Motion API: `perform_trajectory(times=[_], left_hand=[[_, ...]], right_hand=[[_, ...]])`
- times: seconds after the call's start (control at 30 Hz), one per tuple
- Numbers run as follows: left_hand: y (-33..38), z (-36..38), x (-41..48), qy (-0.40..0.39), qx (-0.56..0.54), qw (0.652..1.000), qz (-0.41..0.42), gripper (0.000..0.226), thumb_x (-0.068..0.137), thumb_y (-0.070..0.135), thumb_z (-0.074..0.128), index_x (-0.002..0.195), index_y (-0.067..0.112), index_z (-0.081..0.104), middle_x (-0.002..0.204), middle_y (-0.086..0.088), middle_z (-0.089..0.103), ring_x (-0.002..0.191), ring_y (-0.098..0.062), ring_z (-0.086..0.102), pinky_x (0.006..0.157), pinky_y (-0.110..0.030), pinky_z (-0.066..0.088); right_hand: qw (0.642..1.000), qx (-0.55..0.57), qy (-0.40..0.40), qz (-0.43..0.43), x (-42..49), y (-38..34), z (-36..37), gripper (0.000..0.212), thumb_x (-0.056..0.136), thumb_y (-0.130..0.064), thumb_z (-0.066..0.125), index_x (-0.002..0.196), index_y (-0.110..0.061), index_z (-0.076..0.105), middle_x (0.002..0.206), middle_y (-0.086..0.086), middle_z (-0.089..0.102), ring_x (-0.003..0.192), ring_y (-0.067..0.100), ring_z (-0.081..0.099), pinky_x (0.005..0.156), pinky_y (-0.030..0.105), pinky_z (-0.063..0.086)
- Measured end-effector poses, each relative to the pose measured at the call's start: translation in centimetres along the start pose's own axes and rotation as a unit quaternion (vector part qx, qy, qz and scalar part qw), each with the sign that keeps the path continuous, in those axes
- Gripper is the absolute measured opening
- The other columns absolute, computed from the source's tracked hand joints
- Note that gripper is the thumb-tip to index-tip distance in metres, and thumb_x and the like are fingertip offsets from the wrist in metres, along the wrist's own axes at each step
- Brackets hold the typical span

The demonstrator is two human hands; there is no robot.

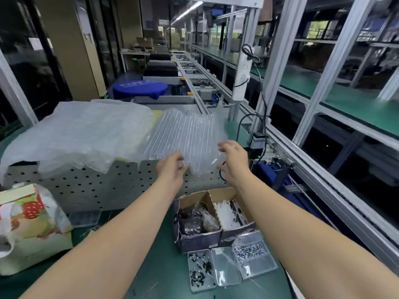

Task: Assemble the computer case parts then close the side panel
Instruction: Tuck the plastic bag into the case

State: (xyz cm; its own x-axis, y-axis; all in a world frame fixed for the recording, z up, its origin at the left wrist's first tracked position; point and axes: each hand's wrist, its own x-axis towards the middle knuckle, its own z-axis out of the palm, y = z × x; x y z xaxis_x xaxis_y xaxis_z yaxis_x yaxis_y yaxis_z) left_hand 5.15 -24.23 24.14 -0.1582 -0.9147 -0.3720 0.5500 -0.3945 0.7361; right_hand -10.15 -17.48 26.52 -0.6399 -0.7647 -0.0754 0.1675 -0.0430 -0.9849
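The left hand (170, 167) and right hand (232, 160) each hold the near edge of a clear air cushion (183, 130). Their fingers (224, 145) curl round it, likely to lift it away. The metal computer case (86, 186) sits under it on the green bench (151, 255), partly covered by a plastic bag (75, 130).

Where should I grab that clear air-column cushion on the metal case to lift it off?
Take the air-column cushion by its near edge, from the front, left hand and right hand spread apart: it is wide and looks floppy, and that edge overhangs the perforated case.
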Motion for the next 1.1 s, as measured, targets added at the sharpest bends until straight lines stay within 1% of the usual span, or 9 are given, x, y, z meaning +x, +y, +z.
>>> perform_trajectory(times=[0.1,0.2,0.37,0.43,0.53,0.63,0.8,0.9,1.1], left_hand=[[-1.6,1.2,-3.2,-0.080,0.032,0.996,0.033,0.072,0.084,-0.018,0.047,0.148,0.012,0.036,0.138,-0.020,0.050,0.103,-0.029,0.057,0.076,-0.038,0.050],[-3.3,2.2,-6.2,-0.139,0.088,0.986,0.025,0.045,0.085,-0.018,0.044,0.124,0.004,0.050,0.111,-0.014,0.054,0.089,-0.022,0.058,0.070,-0.031,0.047],[-6.1,3.7,-11.2,-0.223,0.220,0.949,0.035,0.018,0.094,-0.015,0.043,0.091,0.001,0.050,0.072,-0.004,0.050,0.055,-0.005,0.057,0.053,-0.016,0.049],[-7.2,4.5,-13.7,-0.274,0.253,0.927,0.039,0.021,0.095,-0.011,0.042,0.084,0.004,0.052,0.064,-0.002,0.054,0.062,-0.012,0.055,0.053,-0.016,0.049],[-9.0,6.7,-16.9,-0.351,0.267,0.897,0.033,0.026,0.097,-0.010,0.038,0.101,0.004,0.060,0.093,-0.014,0.070,0.081,-0.017,0.064,0.076,-0.028,0.057],[-11.4,9.7,-20.4,-0.417,0.304,0.856,0.009,0.027,0.093,-0.014,0.046,0.110,-0.004,0.064,0.120,-0.029,0.059,0.100,-0.026,0.062,0.113,-0.056,0.039],[-16.5,14.6,-24.1,-0.566,0.160,0.796,-0.143,0.061,0.080,0.005,0.058,0.140,-0.002,0.050,0.147,-0.023,0.049,0.140,-0.048,0.040,0.120,-0.053,0.027],[-20.0,19.0,-27.6,-0.604,0.022,0.760,-0.240,0.061,0.089,0.024,0.057,0.148,0.018,0.045,0.155,-0.011,0.045,0.141,-0.033,0.044,0.120,-0.055,0.027],[-31.6,25.7,-39.4,-0.669,0.222,0.679,-0.205,0.057,0.101,0.044,0.058,0.153,0.022,0.045,0.153,-0.016,0.049,0.137,-0.037,0.050,0.112,-0.056,0.041]], right_hand=[[0.993,0.012,-0.115,-0.025,-1.4,-1.2,-1.5,0.018,0.089,-0.007,0.056,0.090,-0.014,0.072,0.111,-0.001,0.066,0.117,0.023,0.053,0.076,0.041,0.043],[0.983,0.023,-0.181,-0.006,-2.7,-2.3,-3.3,0.023,0.084,-0.037,0.062,0.081,-0.021,0.078,0.132,-0.003,0.065,0.128,0.024,0.052,0.095,0.059,0.047],[0.993,-0.031,-0.013,-0.111,-4.7,-3.9,-7.5,0.021,0.086,-0.036,0.083,0.100,-0.026,0.072,0.111,0.001,0.071,0.105,0.023,0.065,0.085,0.036,0.051],[0.992,-0.040,0.029,-0.119,-5.4,-4.8,-10.1,0.056,0.073,-0.025,0.094,0.115,-0.025,0.058,0.115,0.004,0.064,0.105,0.023,0.065,0.089,0.038,0.055],[0.998,0.036,0.046,-0.029,-6.8,-6.7,-14.4,0.083,0.068,-0.006,0.094,0.135,-0.014,0.046,0.124,0.014,0.064,0.101,0.033,0.071,0.085,0.052,0.061],[0.996,0.069,0.054,0.003,-9.2,-8.9,-20.0,0.051,0.075,0.002,0.084,0.122,-0.002,0.063,0.111,0.025,0.073,0.076,0.033,0.077,0.056,0.041,0.063],[0.955,-0.162,0.230,-0.099,-14.2,-11.8,-33.5,0.070,0.073,-0.005,0.083,0.135,-0.016,0.051,0.123,0.007,0.067,0.109,0.029,0.066,0.092,0.047,0.059],[0.895,-0.335,0.279,-0.091,-18.9,-13.0,-41.7,0.080,0.077,-0.017,0.078,0.145,-0.035,0.041,0.115,-0.005,0.066,0.097,0.021,0.066,0.081,0.042,0.059],[0.809,-0.544,0.220,-0.040,-27.1,-13.6,-52.0,0.105,0.082,-0.035,0.078,0.160,-0.055,0.011,0.138,0.009,0.061,0.113,0.033,0.063,0.086,0.050,0.059]])
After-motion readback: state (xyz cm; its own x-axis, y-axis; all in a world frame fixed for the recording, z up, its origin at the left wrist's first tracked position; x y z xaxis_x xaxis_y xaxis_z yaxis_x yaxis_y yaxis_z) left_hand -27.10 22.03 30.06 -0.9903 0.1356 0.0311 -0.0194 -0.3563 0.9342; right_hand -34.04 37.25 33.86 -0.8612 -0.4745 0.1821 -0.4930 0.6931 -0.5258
